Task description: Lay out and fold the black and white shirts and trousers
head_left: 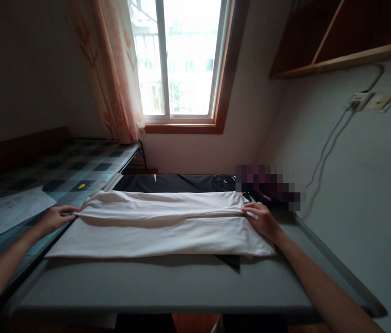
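Note:
A white piece of cloth [167, 236], perhaps a garment, lies folded lengthwise across the table [167, 286]. My left hand [56, 219] pinches the fold at its left end, and my right hand [261, 221] pinches the same fold at the right end. Between them the fold runs nearly straight, with a shadowed crease under it. Behind the white cloth lies black fabric [177, 182]. A dark corner [232, 262] sticks out from beneath its front edge.
To the left stands a bed with a checked mattress [98, 159] and paper sheets [18, 210]. A blurred dark purple item [264, 182] sits at the back right. Cables hang from a wall socket [358, 99] under a shelf [348, 58]. A curtain [112, 69] hangs beside the window.

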### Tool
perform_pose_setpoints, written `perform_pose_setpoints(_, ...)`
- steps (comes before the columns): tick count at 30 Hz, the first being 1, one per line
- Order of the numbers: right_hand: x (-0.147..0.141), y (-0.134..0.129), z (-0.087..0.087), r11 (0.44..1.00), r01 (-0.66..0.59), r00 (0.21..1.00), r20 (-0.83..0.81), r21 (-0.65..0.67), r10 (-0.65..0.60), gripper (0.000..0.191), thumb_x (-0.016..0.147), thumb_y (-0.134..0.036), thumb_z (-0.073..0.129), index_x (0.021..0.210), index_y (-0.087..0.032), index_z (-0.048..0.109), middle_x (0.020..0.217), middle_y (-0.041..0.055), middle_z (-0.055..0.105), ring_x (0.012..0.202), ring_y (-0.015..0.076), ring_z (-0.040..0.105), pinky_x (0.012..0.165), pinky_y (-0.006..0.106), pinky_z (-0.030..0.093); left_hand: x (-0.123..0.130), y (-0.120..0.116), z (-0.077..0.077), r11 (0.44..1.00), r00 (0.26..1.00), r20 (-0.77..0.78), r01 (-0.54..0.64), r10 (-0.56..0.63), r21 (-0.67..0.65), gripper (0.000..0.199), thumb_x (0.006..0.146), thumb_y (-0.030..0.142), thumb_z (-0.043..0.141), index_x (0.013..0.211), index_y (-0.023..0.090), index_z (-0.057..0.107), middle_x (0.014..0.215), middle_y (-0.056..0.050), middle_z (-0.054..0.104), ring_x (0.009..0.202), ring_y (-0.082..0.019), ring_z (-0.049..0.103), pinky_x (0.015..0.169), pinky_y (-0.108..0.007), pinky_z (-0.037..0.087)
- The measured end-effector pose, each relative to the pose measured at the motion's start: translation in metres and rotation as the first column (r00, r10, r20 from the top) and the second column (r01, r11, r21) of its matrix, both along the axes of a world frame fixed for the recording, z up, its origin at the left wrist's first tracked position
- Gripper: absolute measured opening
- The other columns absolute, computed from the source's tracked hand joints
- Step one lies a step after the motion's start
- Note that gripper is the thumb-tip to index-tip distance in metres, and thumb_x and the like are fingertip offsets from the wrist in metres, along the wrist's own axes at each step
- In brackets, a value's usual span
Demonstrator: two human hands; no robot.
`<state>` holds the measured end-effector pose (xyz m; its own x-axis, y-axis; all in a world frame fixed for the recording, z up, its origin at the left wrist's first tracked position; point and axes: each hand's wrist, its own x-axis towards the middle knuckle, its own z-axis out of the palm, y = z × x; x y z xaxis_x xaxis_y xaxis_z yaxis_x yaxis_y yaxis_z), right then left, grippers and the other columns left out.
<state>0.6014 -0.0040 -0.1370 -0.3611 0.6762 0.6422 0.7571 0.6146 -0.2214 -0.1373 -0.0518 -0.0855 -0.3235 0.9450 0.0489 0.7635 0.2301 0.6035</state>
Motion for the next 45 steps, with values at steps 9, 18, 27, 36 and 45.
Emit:
perform_pose_setpoints(9,0.004,-0.005,0.003,0.997,-0.049,0.997,-0.07,-0.062,0.044,0.02,0.086,-0.027,0.058,0.096,-0.024,0.075,0.096,0.0084,0.068,0.089,0.0236,0.063,0.08,0.04,0.053,0.034,-0.006,0.016,0.98,0.726,-0.658,0.14,-0.198,-0.14,0.035,0.077,0.021,0.048,0.104,0.029,0.071,0.125,-0.004,0.064,0.112,-0.029,0.055,0.093,-0.044,0.041)
perform_pose_setpoints(18,-0.019,0.004,0.031,0.961,-0.085,0.996,-0.051,-0.262,0.074,0.017,0.082,-0.031,0.065,0.092,-0.022,0.075,0.094,0.0076,0.068,0.088,0.0227,0.063,0.081,0.036,0.051,0.178,0.019,0.025,0.86,0.656,-0.643,0.51,-0.395,-0.007,0.03,0.084,0.027,0.049,0.103,0.022,0.071,0.112,-0.008,0.069,0.106,-0.028,0.061,0.094,-0.043,0.04)
perform_pose_setpoints(27,-0.038,-0.002,0.029,0.977,0.028,0.986,0.169,-0.211,0.008,0.025,0.074,-0.01,0.061,0.094,-0.022,0.071,0.098,0.0066,0.067,0.095,0.0239,0.06,0.084,0.037,0.045,0.344,0.033,0.016,0.623,0.559,-0.51,0.78,-0.655,0.055,0.021,0.087,0.032,0.058,0.097,0.02,0.072,0.099,-0.008,0.071,0.088,-0.021,0.064,0.081,-0.033,0.044)
perform_pose_setpoints(36,-0.021,-0.006,0.019,0.994,0.08,0.993,0.092,-0.071,-0.073,0.01,0.082,-0.016,0.058,0.083,-0.021,0.066,0.088,0.0052,0.067,0.086,0.0217,0.061,0.081,0.035,0.041,0.4,0.035,0.004,0.614,0.51,-0.588,0.789,-0.628,0.027,0.016,0.084,0.014,0.055,0.082,0.017,0.07,0.086,-0.007,0.066,0.077,-0.019,0.06,0.071,-0.031,0.043)
perform_pose_setpoints(45,-0.02,-0.01,0.025,0.987,0.081,0.994,0.089,-0.136,-0.069,0.013,0.079,-0.014,0.058,0.074,-0.022,0.067,0.085,0.005,0.067,0.084,0.0218,0.059,0.081,0.035,0.041,0.394,0.038,-0.011,0.405,0.324,-0.711,0.912,-0.624,0.061,0.016,0.091,0.015,0.05,0.083,0.017,0.064,0.089,-0.01,0.06,0.082,-0.021,0.056,0.075,-0.035,0.046)
